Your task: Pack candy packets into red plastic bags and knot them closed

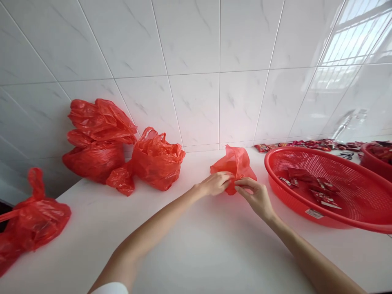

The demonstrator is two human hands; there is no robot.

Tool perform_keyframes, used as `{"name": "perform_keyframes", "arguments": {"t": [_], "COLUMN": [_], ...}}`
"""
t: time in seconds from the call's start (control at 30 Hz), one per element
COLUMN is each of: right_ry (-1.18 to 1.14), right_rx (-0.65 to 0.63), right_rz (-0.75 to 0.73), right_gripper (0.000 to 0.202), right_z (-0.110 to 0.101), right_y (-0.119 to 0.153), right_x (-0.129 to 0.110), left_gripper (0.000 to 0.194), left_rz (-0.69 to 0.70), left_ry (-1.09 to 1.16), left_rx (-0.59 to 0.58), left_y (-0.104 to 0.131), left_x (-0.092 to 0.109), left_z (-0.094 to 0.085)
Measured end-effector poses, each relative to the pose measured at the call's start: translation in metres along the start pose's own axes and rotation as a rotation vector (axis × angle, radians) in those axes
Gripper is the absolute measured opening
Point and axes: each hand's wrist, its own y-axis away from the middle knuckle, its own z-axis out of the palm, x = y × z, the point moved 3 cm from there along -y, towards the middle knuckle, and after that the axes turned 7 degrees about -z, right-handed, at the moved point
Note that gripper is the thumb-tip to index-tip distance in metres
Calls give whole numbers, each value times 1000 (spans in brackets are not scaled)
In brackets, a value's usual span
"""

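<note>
A small red plastic bag (pixel 240 161) stands on the white counter near the tiled wall, its upper part raised and its front edge between my hands. My left hand (pixel 218 182) is closed on the left side of its front edge, fingers curled into the plastic. On the right, my right hand (pixel 255 195) pinches the same edge between thumb and fingers. What the bag holds, if anything, is hidden. Close by on the right sits a red perforated basket (pixel 364 192) with several small red packets (pixel 324 192) lying in it.
Several filled red plastic bags (pixel 157 159) stand at the left along the wall, and another knotted bag (pixel 43 220) lies at the left edge. Behind the basket runs a row of red packets (pixel 315 144). A second red basket (pixel 375 159) and a clear bottle (pixel 349 122) are at far right.
</note>
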Motion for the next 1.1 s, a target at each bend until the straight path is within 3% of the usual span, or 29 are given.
{"name": "perform_keyframes", "arguments": {"t": [0.1,0.2,0.37,0.43,0.53,0.63,0.73,0.8,0.87,0.97,1.03,1.1], "right_ry": [14,27,64,115,205,263,263,237,204,163,147,126], "right_rx": [4,21,149,191,230,241,222,210,200,183,169,154], "right_rz": [-89,-161,-174,-175,-171,-154,-131,-115,-103,-79,-66,-58], "right_gripper": [18,28,34,35,38,40,39,39,38,36,32,27], "right_z": [-2,-5,-17,-22,-30,-35,-37,-37,-37,-36,-35,-33], "right_y": [3,5,4,3,1,0,-1,-1,-1,-2,-2,-2], "right_x": [-13,-21,-23,-21,-19,-20,-22,-23,-24,-23,-23,-23], "left_gripper": [24,24,51,47,31,32,28,22,19,28,35,34], "left_rz": [45,-7,-173,-217,-255,-288,-501,-665,-744,-750,-697,-585], "left_ry": [-111,-155,-74,16,208,435,992,1245,1252,1196,1070,873], "left_rx": [-7,48,153,187,240,354,561,638,686,806,861,821], "left_y": [-15,-26,-33,-31,-21,-2,23,37,45,48,46,43], "left_x": [9,10,-9,-20,-35,-46,-64,-76,-85,-91,-86,-71], "left_z": [-1,-6,-24,-38,-66,-94,-111,-116,-122,-133,-138,-137]}}
